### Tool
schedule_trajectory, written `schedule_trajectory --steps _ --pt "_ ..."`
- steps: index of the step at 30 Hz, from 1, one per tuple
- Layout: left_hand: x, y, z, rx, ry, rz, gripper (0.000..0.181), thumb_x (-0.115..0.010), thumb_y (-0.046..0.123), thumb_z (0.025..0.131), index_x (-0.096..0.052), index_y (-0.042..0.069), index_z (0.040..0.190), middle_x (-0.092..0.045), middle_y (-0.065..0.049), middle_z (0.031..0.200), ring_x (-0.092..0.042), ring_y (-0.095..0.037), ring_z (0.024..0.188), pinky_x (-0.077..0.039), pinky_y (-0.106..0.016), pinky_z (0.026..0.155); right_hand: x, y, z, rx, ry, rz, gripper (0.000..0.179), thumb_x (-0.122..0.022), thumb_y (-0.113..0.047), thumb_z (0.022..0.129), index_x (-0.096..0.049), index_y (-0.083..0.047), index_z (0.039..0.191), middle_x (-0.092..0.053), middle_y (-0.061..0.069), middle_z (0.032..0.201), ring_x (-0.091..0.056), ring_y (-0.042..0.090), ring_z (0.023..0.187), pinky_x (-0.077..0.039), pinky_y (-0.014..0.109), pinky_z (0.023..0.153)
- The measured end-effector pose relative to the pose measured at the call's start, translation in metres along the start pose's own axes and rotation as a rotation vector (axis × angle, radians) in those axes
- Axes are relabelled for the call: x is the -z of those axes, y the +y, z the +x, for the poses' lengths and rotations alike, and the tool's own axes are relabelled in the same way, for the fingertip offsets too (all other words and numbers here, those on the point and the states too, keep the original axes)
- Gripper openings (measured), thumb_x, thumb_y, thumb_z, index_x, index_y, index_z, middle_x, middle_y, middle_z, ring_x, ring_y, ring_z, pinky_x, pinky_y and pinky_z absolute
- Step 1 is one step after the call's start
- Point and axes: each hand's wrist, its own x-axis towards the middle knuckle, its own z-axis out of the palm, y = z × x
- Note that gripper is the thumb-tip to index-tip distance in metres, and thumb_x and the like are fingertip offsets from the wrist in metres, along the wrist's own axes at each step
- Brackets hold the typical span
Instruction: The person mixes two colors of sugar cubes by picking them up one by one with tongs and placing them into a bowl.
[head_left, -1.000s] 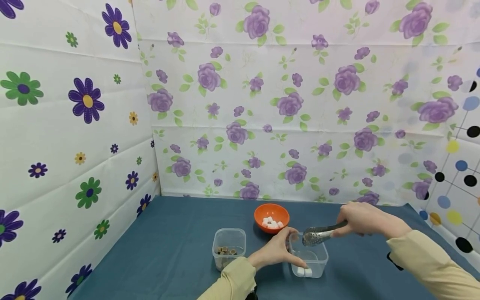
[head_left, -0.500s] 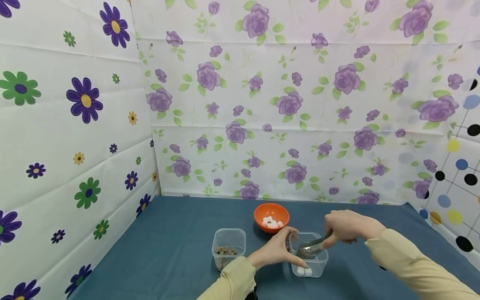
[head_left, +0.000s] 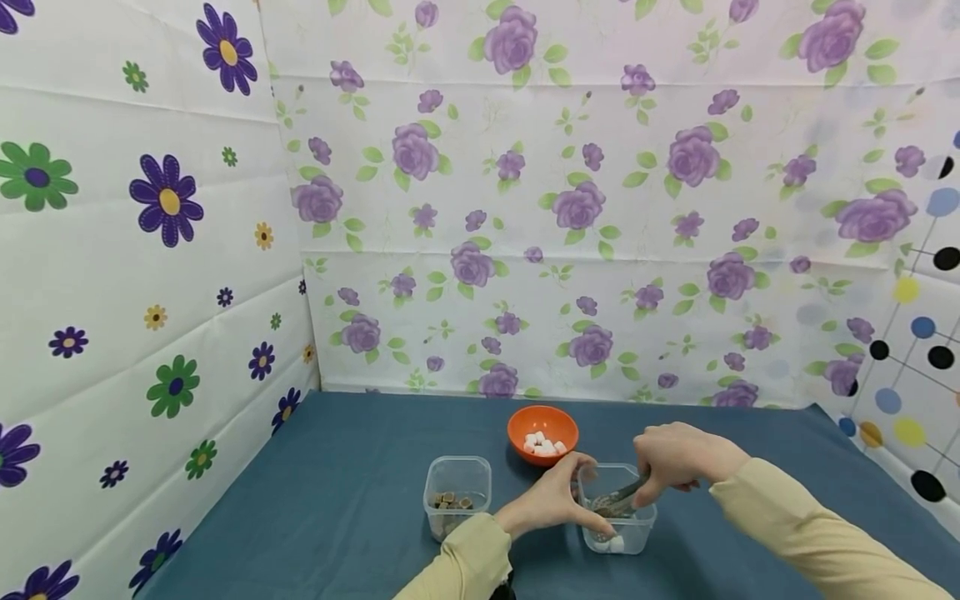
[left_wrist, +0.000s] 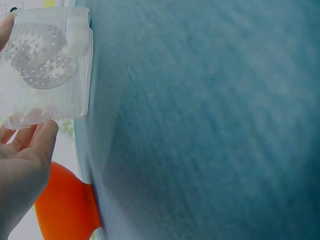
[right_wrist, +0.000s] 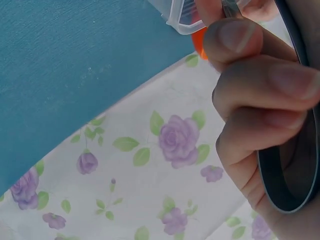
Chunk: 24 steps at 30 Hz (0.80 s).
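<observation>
My left hand [head_left: 549, 501] holds a clear plastic container [head_left: 636, 537], thumb at the near rim and fingers at the far left corner. In my right hand [head_left: 684, 455] are metal tongs [head_left: 618, 502], whose perforated heads reach down inside that container. White marshmallows [head_left: 617, 545] lie at its near side, partly hidden by the tongs. Through the container wall in the left wrist view, the two tong heads [left_wrist: 47, 75] overlap; whether they touch a marshmallow I cannot tell. Curled fingers [right_wrist: 260, 85] of the right hand fill much of the right wrist view.
Behind my left hand stands an orange bowl [head_left: 543, 413] with several white and pinkish marshmallows. Left of that hand, a second clear container [head_left: 459, 468] holds small brown pieces. A dark blue cloth [head_left: 360, 492] covers the table, with flowered sheets [head_left: 480, 200] around it.
My right hand has moved left and down, lowering the tongs from above the container's rim to the marshmallows inside. The left hand keeps its hold on the container.
</observation>
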Motion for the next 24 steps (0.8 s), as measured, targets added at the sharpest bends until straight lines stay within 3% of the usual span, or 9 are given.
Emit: schedule_trajectory --steps 10,24 --pt "0.000 0.000 -0.001 0.003 -0.001 -0.005 0.061 -0.077 0.018 0.075 -0.041 0.016 0.125 -0.048 0.006 0.113 -0.048 -0.017 0.103 -0.043 -0.024 0.078 -0.006 -0.005 0.003 -0.035 -0.033 0.019 0.038 -0.076 -0.037 0.069 -0.055 -0.021 0.043 -0.039 -0.005 0.034 -0.033 0.006 0.027 -0.036 0.023 0.035" --pt "0.001 0.000 -0.001 -0.005 -0.008 -0.012 0.062 -0.076 0.018 0.075 -0.041 0.014 0.126 -0.048 0.000 0.117 -0.048 -0.017 0.103 -0.043 -0.025 0.078 -0.004 0.010 -0.011 0.101 0.054 0.118 0.040 -0.071 -0.039 0.075 -0.052 -0.023 0.043 -0.033 -0.011 0.034 -0.029 0.002 0.026 -0.033 0.022 0.031"
